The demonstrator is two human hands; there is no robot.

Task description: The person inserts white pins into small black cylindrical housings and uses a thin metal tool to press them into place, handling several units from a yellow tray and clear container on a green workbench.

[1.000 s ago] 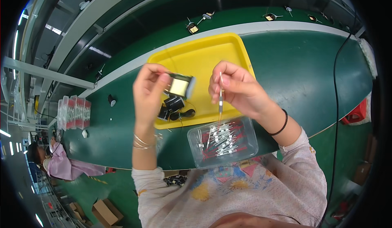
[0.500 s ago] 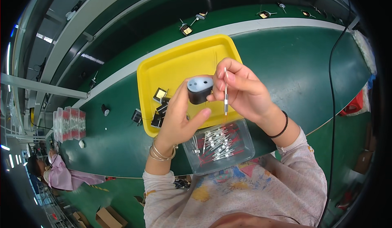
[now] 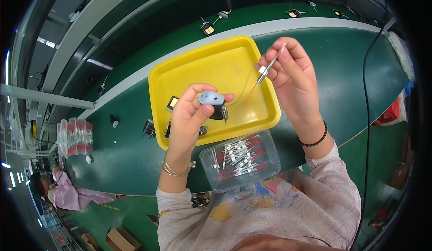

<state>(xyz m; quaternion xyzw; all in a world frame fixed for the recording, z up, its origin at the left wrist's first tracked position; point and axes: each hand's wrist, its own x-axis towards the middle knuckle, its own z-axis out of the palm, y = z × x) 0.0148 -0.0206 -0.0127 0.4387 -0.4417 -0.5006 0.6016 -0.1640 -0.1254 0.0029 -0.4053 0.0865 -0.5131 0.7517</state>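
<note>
My left hand (image 3: pixel 185 116) is closed round a small black device (image 3: pixel 211 99) with a pale grey-blue top that has dark holes in it. It is held above the yellow tray (image 3: pixel 154 93). Up and to the right, my right hand (image 3: pixel 297 78) pinches a thin metal rod (image 3: pixel 269 67) between thumb and fingers. The rod slants, and fine orange wires (image 3: pixel 250 93) trail from its lower end toward the tray. Rod and device are apart. Several black pieces lie in the tray's left side, partly behind my left hand.
In front of me stands a clear plastic box (image 3: pixel 274 166) holding several similar rods with red wires. Stacked clear boxes (image 3: pixel 74 137) stand at the left. Small black parts (image 3: pixel 149 127) lie beside the tray. A black cable (image 3: pixel 366 93) hangs at the right. Another person (image 3: pixel 67 190) sits far left.
My right hand has moved up and right with the rod, away from the device, and the rod now tilts. My left hand has shifted slightly left and turned the device.
</note>
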